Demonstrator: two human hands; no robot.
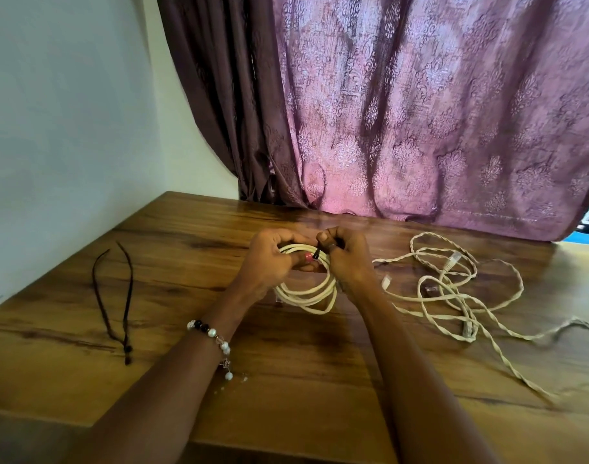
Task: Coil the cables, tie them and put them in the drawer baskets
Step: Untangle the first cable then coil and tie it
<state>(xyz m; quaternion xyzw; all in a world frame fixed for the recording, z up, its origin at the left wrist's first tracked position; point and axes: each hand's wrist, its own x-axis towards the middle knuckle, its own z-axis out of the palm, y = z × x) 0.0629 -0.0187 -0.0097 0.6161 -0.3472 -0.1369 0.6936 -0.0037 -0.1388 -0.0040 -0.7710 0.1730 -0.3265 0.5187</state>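
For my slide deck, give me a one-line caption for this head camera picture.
Both hands, left and right, fasten a black tie around a coiled cream cable.

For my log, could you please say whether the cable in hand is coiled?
Coiled: the cream round cable forms stacked loops held between both hands.

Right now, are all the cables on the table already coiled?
No, only the coiled cable held in both hands is wound; the loose cables sprawl tangled on the table.
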